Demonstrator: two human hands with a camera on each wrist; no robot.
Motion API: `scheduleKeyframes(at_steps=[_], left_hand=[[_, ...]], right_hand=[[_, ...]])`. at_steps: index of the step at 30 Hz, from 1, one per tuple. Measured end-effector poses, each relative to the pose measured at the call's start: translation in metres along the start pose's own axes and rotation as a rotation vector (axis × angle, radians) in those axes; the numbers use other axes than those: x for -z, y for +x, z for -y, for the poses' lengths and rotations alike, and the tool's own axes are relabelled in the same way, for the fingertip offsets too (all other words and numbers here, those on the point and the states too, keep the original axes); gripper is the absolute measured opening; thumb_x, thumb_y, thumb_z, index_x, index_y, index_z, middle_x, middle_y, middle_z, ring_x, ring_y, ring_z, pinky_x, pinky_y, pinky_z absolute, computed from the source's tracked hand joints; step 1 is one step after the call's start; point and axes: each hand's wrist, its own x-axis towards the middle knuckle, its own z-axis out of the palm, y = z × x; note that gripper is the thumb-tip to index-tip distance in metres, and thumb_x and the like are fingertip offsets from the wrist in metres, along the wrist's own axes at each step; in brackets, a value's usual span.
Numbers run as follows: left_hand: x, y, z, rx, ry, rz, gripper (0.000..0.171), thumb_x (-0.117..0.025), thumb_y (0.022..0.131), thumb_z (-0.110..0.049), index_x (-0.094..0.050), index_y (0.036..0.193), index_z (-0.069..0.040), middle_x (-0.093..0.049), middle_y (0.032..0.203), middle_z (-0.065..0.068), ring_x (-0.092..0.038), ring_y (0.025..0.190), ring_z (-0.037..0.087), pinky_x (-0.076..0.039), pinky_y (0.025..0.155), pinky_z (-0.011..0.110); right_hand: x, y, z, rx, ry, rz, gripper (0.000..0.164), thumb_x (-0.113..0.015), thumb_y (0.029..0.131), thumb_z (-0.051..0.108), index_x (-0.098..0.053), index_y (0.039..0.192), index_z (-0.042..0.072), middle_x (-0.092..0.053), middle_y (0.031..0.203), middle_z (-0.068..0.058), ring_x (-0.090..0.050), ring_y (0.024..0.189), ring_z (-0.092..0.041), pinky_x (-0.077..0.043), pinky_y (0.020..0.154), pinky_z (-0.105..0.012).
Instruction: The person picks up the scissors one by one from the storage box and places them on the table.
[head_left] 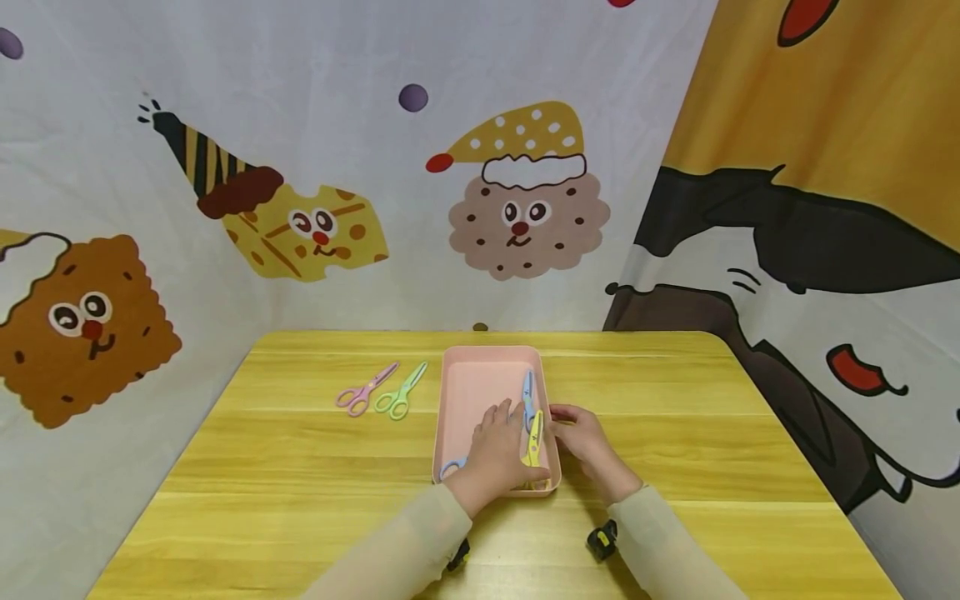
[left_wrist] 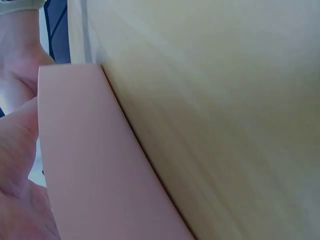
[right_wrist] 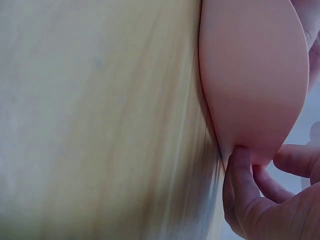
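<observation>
In the head view a pink tray (head_left: 480, 358) stands on the table. My left hand (head_left: 491, 454) reaches down into it with the fingers spread, the thumb by the tray's right side. Close to that hand are yellow scissors (head_left: 535, 437), with light blue scissors (head_left: 528, 387) just beyond them. A blue scissor handle (head_left: 450, 467) shows left of the wrist; the palm hides what lies under it. My right hand (head_left: 588, 442) holds the tray's right wall. In the right wrist view its bent fingers (right_wrist: 241, 172) meet the outer wall, with the thumb at the rim.
Pink scissors (head_left: 363, 392) and green scissors (head_left: 401, 393) lie on the wooden table (head_left: 300, 467), left of the tray. A printed cloth (head_left: 360, 50) hangs behind the table's far edge. Black devices (head_left: 602, 540) are worn at the wrists.
</observation>
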Motion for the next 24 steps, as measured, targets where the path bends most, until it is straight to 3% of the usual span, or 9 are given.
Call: scheduleKeyframes(at_steps=[10,16,24], left_hand=[[-0.008,0.0,-0.018,0.111,0.044,-0.002,0.108,-0.076,0.063,-0.062,-0.036,0.144,-0.003,-0.038,0.14,0.013,-0.038,0.12,0.029,-0.041,0.097,0.045],[-0.01,-0.001,-0.019,0.109,0.071,-0.034,0.101,-0.08,0.057,-0.061,-0.049,0.133,-0.002,-0.043,0.122,0.011,-0.039,0.101,0.025,-0.044,0.083,0.04],[-0.014,-0.001,-0.018,0.077,0.12,-0.037,0.097,-0.082,0.054,-0.059,-0.053,0.128,-0.003,-0.042,0.113,0.009,-0.038,0.094,0.023,-0.043,0.076,0.036]], right_hand=[[0.0,-0.001,0.001,0.002,0.002,0.003,0.037,-0.056,0.088,0.001,-0.056,0.124,-0.007,-0.059,0.12,-0.024,-0.059,0.102,-0.026,-0.053,0.081,-0.032],[0.0,-0.001,0.0,0.01,0.008,-0.002,0.037,-0.058,0.087,0.001,-0.056,0.123,-0.008,-0.06,0.118,-0.025,-0.059,0.102,-0.025,-0.053,0.081,-0.032],[-0.001,0.0,0.0,0.006,0.025,0.002,0.037,-0.057,0.087,0.001,-0.056,0.123,-0.008,-0.059,0.118,-0.025,-0.059,0.101,-0.025,-0.055,0.078,-0.032]])
